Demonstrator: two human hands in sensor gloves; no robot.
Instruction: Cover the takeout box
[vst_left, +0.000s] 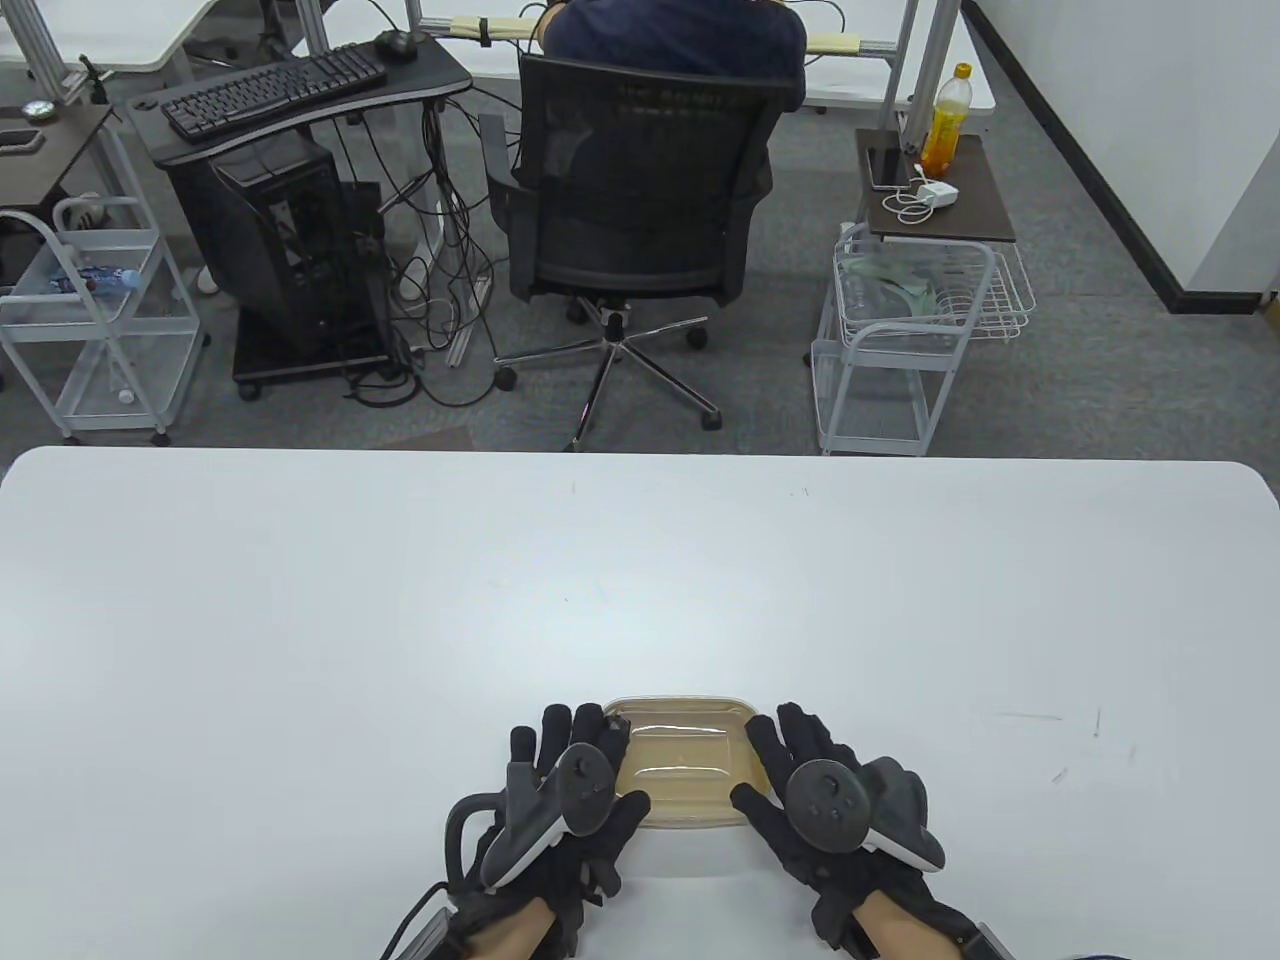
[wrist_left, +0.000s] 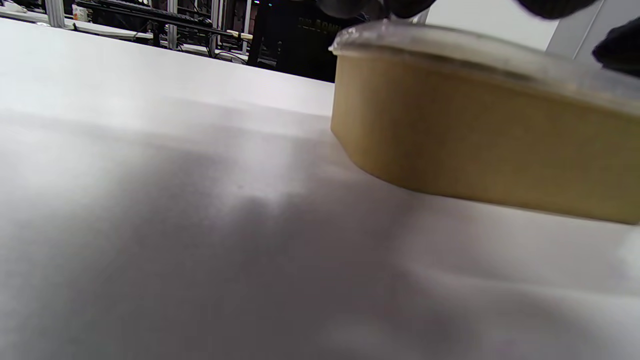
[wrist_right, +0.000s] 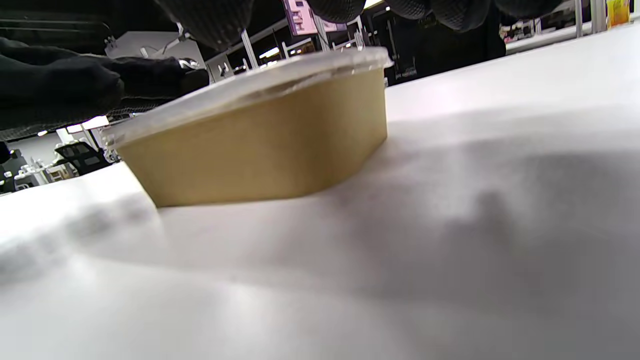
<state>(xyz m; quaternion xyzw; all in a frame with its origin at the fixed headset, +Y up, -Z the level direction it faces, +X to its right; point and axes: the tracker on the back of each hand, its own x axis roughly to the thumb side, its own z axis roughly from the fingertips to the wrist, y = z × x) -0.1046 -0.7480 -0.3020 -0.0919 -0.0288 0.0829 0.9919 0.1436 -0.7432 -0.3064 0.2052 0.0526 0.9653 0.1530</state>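
Both gloved hands, left hand (vst_left: 560, 790) and right hand (vst_left: 815, 800), press spread fingers on the clear lid (vst_left: 680, 750) atop a brown takeout box (wrist_right: 260, 145) on the white surface (vst_left: 300, 620).

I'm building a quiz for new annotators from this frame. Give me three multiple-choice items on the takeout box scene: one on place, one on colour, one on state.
1. Where on the table does the takeout box sit?
A. At the far edge
B. Near the near edge, between the two hands
C. At the left corner

2. What colour are the box's walls?
A. Tan brown
B. Red
C. Dark blue

3. What is the state of the lid?
A. Lying on the table beside the box
B. Standing on edge against the box
C. On top of the box

Answers:
1 B: the takeout box lies on the table between the left hand and the right hand.
2 A: both wrist views show tan brown walls.
3 C: the clear lid lies along the box's rim; whether it is fully snapped shut cannot be told.
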